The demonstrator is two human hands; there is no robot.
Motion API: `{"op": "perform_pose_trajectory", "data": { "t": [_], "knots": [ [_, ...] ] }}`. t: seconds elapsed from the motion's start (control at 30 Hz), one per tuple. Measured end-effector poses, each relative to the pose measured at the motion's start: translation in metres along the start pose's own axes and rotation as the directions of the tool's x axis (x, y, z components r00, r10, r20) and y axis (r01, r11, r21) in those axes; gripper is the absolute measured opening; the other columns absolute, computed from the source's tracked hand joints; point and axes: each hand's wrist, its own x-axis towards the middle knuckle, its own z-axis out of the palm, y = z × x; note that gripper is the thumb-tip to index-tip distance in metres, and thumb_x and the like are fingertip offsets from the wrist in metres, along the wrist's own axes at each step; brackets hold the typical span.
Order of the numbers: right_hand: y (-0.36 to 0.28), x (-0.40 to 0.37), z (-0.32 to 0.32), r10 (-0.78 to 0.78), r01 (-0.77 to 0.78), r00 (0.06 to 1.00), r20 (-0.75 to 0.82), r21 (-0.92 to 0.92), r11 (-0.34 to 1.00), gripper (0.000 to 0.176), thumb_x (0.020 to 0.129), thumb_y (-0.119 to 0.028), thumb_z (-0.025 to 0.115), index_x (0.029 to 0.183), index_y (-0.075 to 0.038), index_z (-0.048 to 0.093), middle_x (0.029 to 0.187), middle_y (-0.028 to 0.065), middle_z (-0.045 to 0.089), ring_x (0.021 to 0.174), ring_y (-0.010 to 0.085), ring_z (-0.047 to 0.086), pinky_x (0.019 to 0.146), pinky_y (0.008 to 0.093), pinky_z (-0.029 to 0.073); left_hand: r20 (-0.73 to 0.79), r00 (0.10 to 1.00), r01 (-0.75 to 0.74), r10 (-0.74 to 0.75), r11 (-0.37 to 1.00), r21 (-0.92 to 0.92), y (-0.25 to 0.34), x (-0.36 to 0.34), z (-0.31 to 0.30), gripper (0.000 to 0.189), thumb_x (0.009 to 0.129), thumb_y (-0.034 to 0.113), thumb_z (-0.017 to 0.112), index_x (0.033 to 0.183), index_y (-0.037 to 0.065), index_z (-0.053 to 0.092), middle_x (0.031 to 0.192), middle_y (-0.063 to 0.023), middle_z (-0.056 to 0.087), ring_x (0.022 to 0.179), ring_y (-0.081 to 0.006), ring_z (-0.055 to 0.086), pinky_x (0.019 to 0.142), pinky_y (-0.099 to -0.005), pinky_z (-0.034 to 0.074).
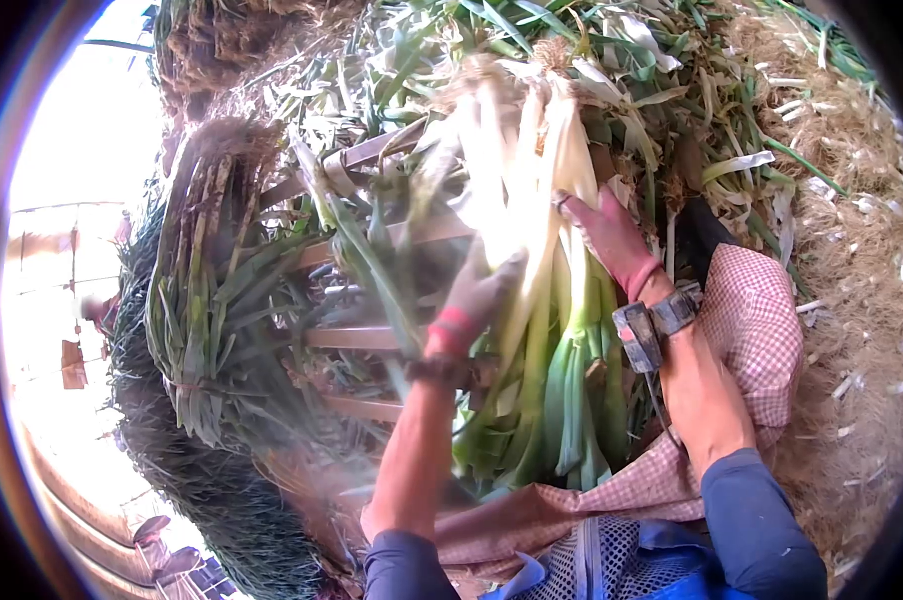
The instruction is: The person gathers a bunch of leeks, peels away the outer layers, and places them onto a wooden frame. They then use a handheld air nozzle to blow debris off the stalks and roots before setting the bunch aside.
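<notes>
A loose bunch of large green onions (557,150) lies lengthwise in front of me, roots at the far end and green leaves toward my lap. My left hand (477,290), in a grey and red glove and blurred, is closed against the left side of their stems. On the right side, my right hand (609,238), in a pinkish-red glove, has its fingers curled over the pale stems. A strapped device (657,322) sits on my right wrist. Bright light washes out the stems between the hands.
Slatted bars (357,338) run beneath at left, beside a tied bundle of green onions (207,290). Peeled leaves (662,95) heap up at the back. Shredded roots (852,400) cover the right side. A pink checked cloth (757,320) drapes around my lap.
</notes>
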Motion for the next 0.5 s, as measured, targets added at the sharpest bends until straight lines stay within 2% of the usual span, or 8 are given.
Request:
{"op": "perform_pose_trajectory", "data": {
  "t": [0.03, 0.07, 0.13, 0.2, 0.27, 0.4, 0.47, 0.5],
  "knots": [
    [0.005, -0.007, -0.002, 0.004, -0.005, 1.000, 0.007, 0.130, 0.991, 0.075, 0.090, -0.047, 0.081, 0.127, 0.013, 0.056, 0.111, 0.0186, 0.072, 0.100, 0.0251, 0.069, 0.091, 0.0365, 0.053, 0.086, 0.994, 0.072, -0.064, 0.993, -0.096, 0.010, -0.006, 0.005, 0.071, 0.103, 0.036, 0.072, 0.156, -0.002, 0.043, 0.136, -0.0084, 0.063, 0.122, -0.0161, 0.059, 0.108, -0.0313, 0.046],
    [0.010, -0.014, -0.003, 0.006, -0.006, 1.000, 0.000, 0.122, 0.993, 0.075, 0.090, -0.047, 0.081, 0.127, 0.013, 0.056, 0.111, 0.0186, 0.072, 0.100, 0.0251, 0.069, 0.091, 0.0365, 0.053, 0.093, 0.994, 0.072, -0.062, 0.992, -0.105, 0.014, -0.005, 0.007, 0.071, 0.103, 0.036, 0.072, 0.156, -0.002, 0.043, 0.136, -0.0084, 0.063, 0.122, -0.0161, 0.059, 0.108, -0.0313, 0.046],
    [0.022, -0.034, 0.000, -0.027, -0.015, 0.996, 0.088, 0.453, 0.892, 0.083, 0.091, -0.048, 0.081, 0.131, 0.017, 0.052, 0.117, 0.0199, 0.071, 0.105, 0.0247, 0.069, 0.098, 0.0332, 0.051, 0.113, 0.989, 0.113, -0.100, 0.987, -0.118, 0.019, -0.005, 0.003, 0.074, 0.102, 0.036, 0.073, 0.157, -0.002, 0.042, 0.137, -0.0079, 0.063, 0.123, -0.0159, 0.059, 0.109, -0.0318, 0.045],
    [0.015, -0.051, 0.002, 0.055, -0.072, 0.997, 0.052, 0.419, 0.905, 0.082, 0.089, -0.048, 0.083, 0.129, 0.018, 0.054, 0.117, 0.0173, 0.072, 0.107, 0.0219, 0.068, 0.102, 0.0309, 0.050, 0.145, 0.983, 0.133, -0.113, 0.982, -0.134, 0.015, -0.007, -0.002, 0.078, 0.098, 0.037, 0.078, 0.156, 0.000, 0.043, 0.136, -0.0068, 0.063, 0.123, -0.0152, 0.059, 0.108, -0.0325, 0.047],
    [0.015, -0.050, 0.006, 0.079, -0.117, 0.989, 0.127, 0.330, 0.937, 0.082, 0.088, -0.049, 0.085, 0.126, 0.018, 0.056, 0.116, 0.0172, 0.072, 0.106, 0.0205, 0.067, 0.099, 0.0310, 0.051, 0.226, 0.974, 0.067, 0.000, 0.955, -0.288, 0.022, -0.011, 0.000, 0.083, 0.093, 0.039, 0.084, 0.154, 0.000, 0.045, 0.136, -0.0056, 0.062, 0.122, -0.0143, 0.059, 0.106, -0.0317, 0.049],
    [0.008, -0.058, 0.001, 0.130, -0.167, 0.960, 0.248, 0.135, 0.977, 0.082, 0.084, -0.050, 0.088, 0.121, 0.018, 0.059, 0.112, 0.0170, 0.071, 0.103, 0.0178, 0.066, 0.092, 0.0312, 0.053, 0.325, 0.945, 0.066, 0.027, 0.960, -0.272, 0.016, -0.012, 0.002, 0.087, 0.088, 0.036, 0.090, 0.153, 0.001, 0.045, 0.137, -0.0051, 0.062, 0.121, -0.0142, 0.060, 0.103, -0.0310, 0.050],
    [-0.003, -0.085, 0.005, 0.006, -0.007, 0.999, -0.036, -0.027, 1.000, 0.071, 0.080, -0.049, 0.092, 0.107, 0.012, 0.069, 0.096, 0.0132, 0.075, 0.090, 0.0161, 0.070, 0.087, 0.0295, 0.054, 0.323, 0.946, 0.062, 0.025, 0.965, -0.257, 0.019, -0.028, 0.006, 0.090, 0.084, 0.030, 0.093, 0.153, 0.002, 0.043, 0.138, -0.0061, 0.061, 0.121, -0.0152, 0.060, 0.104, -0.0321, 0.051],
    [-0.009, -0.094, 0.000, 0.037, -0.039, 0.998, 0.057, 0.021, 0.999, 0.065, 0.081, -0.047, 0.091, 0.105, 0.011, 0.071, 0.094, 0.0119, 0.076, 0.089, 0.0162, 0.070, 0.086, 0.0291, 0.054, 0.305, 0.952, 0.103, -0.008, 0.950, -0.295, 0.020, -0.038, 0.007, 0.092, 0.082, 0.025, 0.095, 0.153, 0.003, 0.043, 0.137, -0.0070, 0.062, 0.121, -0.0164, 0.061, 0.105, -0.0336, 0.051]
  ]
}}
